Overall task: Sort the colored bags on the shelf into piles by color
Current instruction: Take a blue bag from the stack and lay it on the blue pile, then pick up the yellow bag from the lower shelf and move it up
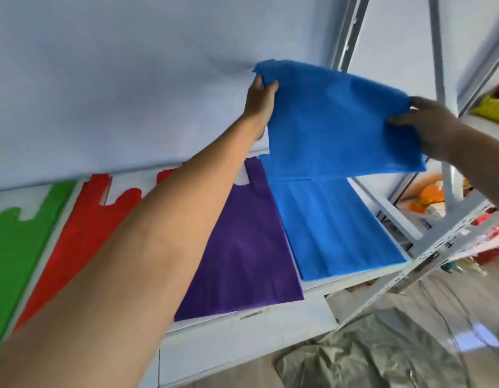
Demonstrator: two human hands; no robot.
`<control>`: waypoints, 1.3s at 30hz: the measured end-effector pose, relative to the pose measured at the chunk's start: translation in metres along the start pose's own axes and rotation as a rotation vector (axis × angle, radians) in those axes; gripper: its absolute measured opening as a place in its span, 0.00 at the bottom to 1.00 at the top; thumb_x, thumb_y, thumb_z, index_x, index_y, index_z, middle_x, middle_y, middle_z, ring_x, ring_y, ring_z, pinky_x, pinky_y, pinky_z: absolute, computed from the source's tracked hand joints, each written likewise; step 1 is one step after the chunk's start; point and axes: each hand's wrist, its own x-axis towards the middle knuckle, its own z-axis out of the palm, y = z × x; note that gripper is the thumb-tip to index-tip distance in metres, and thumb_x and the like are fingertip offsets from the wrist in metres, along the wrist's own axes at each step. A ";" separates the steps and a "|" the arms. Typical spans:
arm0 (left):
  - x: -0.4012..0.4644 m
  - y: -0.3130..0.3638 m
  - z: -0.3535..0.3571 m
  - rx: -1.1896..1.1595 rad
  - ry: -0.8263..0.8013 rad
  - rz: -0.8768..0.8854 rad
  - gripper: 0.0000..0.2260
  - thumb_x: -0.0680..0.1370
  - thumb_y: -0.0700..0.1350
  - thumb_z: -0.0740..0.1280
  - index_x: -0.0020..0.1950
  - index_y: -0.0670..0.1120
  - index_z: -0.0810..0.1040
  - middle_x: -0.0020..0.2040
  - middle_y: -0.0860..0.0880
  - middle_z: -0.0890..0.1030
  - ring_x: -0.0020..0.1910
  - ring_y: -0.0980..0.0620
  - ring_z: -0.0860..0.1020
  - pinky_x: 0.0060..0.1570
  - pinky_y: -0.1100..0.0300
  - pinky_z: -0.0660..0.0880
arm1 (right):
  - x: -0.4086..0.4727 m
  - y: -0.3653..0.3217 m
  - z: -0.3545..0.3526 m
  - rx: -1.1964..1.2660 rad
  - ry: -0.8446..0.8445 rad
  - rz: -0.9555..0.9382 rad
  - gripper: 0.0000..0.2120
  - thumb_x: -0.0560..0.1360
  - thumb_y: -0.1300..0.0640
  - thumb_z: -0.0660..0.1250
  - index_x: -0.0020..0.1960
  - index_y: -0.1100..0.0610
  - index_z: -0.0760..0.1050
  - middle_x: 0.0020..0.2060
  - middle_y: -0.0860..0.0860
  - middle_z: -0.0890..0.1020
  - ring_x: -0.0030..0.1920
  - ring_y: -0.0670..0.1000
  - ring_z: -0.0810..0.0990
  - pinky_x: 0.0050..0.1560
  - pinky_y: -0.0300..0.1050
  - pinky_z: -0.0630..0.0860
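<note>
The head view looks down along a white metal shelf (242,331) where flat non-woven fabric bags lie side by side. Both hands hold one bright blue fabric bag (340,121) in the air above the shelf, spread between them. The left hand (260,105) pinches its corner at about 9 o'clock of the bag, fingers (272,86) closed over the edge. The right hand (430,127) grips the opposite edge at 3 o'clock, fingers closed on the fabric. Directly below, at 6 o'clock of the held bag, lies a blue pile of the same bags (332,228) flat on the shelf. Just beside it at 9 o'clock rests a purple bag (242,253), then a red bag (83,228), then a green bag (16,233) at the far left edge. A crumpled olive sheet (368,359) covers the floor below.
</note>
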 end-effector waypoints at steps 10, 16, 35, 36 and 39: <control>-0.067 -0.210 0.049 0.532 -0.100 -0.551 0.21 0.78 0.40 0.59 0.71 0.40 0.64 0.67 0.42 0.73 0.63 0.41 0.75 0.59 0.53 0.75 | -0.021 0.193 0.004 -0.734 -0.045 0.366 0.30 0.72 0.68 0.67 0.72 0.61 0.65 0.64 0.66 0.73 0.63 0.65 0.73 0.57 0.49 0.70; -0.078 -0.197 0.046 0.595 -0.152 -0.567 0.22 0.78 0.38 0.57 0.73 0.39 0.62 0.64 0.42 0.74 0.54 0.44 0.78 0.45 0.55 0.77 | -0.013 0.201 0.001 -0.810 -0.045 0.361 0.31 0.72 0.68 0.67 0.73 0.61 0.63 0.65 0.64 0.74 0.63 0.65 0.73 0.64 0.53 0.70; -0.288 -0.035 -0.377 1.383 -0.250 0.288 0.23 0.82 0.55 0.55 0.74 0.46 0.68 0.76 0.46 0.66 0.76 0.48 0.63 0.75 0.53 0.58 | -0.316 0.032 0.349 -1.024 -0.209 -0.424 0.26 0.79 0.46 0.55 0.75 0.53 0.60 0.76 0.54 0.59 0.77 0.56 0.55 0.75 0.55 0.52; -0.313 -0.039 -0.409 1.385 -0.243 0.286 0.23 0.82 0.55 0.55 0.74 0.46 0.68 0.76 0.46 0.66 0.76 0.49 0.64 0.75 0.53 0.59 | -0.346 0.036 0.374 -1.016 -0.223 -0.427 0.26 0.79 0.46 0.55 0.75 0.53 0.60 0.76 0.54 0.58 0.77 0.56 0.55 0.75 0.55 0.51; -0.390 -0.055 -0.502 1.382 -0.250 0.270 0.22 0.82 0.52 0.58 0.73 0.44 0.70 0.74 0.45 0.69 0.74 0.48 0.67 0.73 0.55 0.61 | -0.438 0.053 0.442 -0.968 -0.282 -0.424 0.26 0.79 0.46 0.54 0.75 0.53 0.60 0.76 0.54 0.59 0.76 0.56 0.56 0.75 0.55 0.52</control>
